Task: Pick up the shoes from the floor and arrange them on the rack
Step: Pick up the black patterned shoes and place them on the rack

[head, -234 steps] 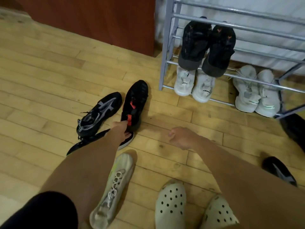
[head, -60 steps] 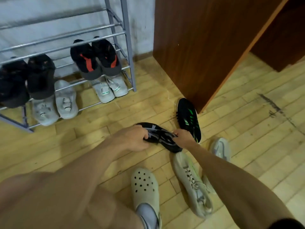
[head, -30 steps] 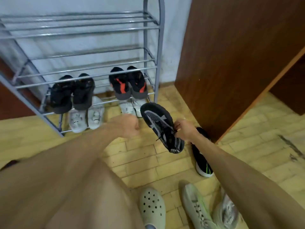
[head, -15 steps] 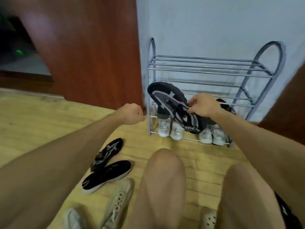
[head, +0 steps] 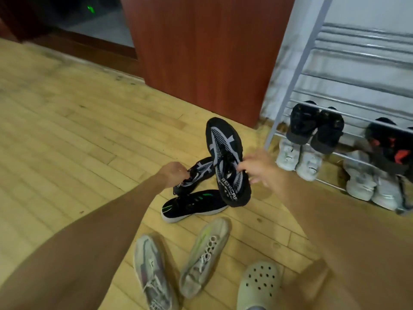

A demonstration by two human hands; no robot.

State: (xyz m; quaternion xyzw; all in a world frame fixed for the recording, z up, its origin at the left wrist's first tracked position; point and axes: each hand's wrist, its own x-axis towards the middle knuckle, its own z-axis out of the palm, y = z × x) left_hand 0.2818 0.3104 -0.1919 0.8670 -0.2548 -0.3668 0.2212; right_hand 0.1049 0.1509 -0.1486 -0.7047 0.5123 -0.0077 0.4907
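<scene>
Beside the left post of the rack (head: 298,70), one black-grey shoe (head: 223,142) is pinched aloft by the right hand (head: 260,168); its mate (head: 201,170) on the floor (head: 89,130) is now gripped by the previously empty left hand (head: 172,175), completing the pair.

Pale plank floor (head: 67,130); beyond the left hand (head: 172,175) a reddish-brown wooden cabinet (head: 201,52), white wall (head: 368,12) to its right.

Bare forearms (head: 100,231), pale perforated clog (head: 259,285), grey sock (head: 254,308) inside
</scene>
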